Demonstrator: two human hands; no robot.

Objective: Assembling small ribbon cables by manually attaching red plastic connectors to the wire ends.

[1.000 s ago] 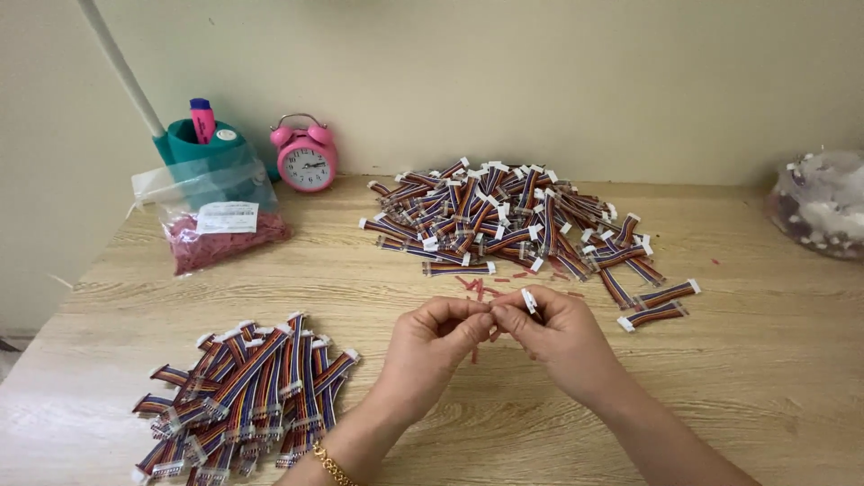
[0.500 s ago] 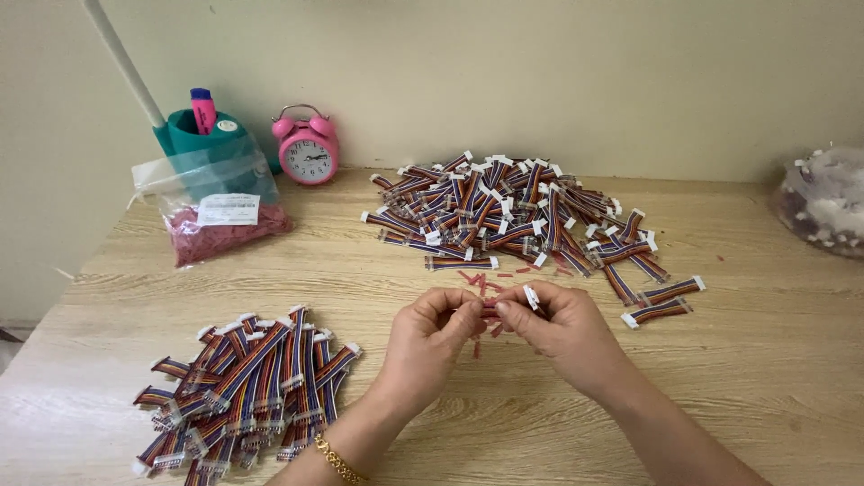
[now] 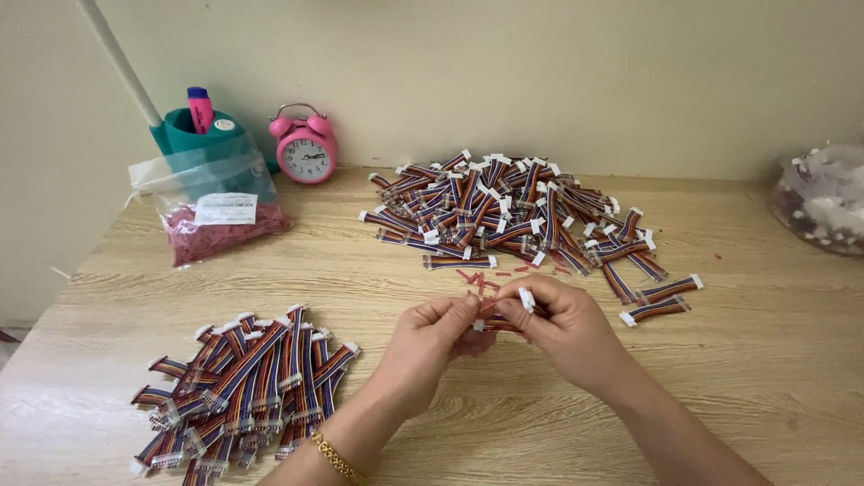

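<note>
Ribbon cable (image 3: 500, 317), a short multicoloured length with a white connector (image 3: 526, 300) at its end, is pinched between both hands above the middle of the wooden table (image 3: 378, 270), toward its front edge. The left hand (image 3: 432, 346) has thumb and forefinger closed on one end; the right hand (image 3: 562, 328) is closed around the other, with the white connector poking up between its fingers.

Judging from the fine pinch, the cable could slip out and drop among the small red bits (image 3: 490, 277) scattered just behind the hands, or the thin wires could bend or pull loose from the connector if the two hands tug apart too hard.

Behind the hands, toward the back edge, lies a large loose heap of similar cables (image 3: 504, 207), with two strays (image 3: 661, 299) just right of the right hand. A tidier stack of cables (image 3: 243, 387) sits near the front left corner, well apart from the hands. At the back left stand a pink alarm clock (image 3: 306, 148), a teal cup (image 3: 193, 135) with a pink marker (image 3: 200, 108) in it, and a clear bag of red pieces (image 3: 216, 216). Another clear bag (image 3: 823, 198) rests at the right edge. Nothing lies between the hands and either pile.
</note>
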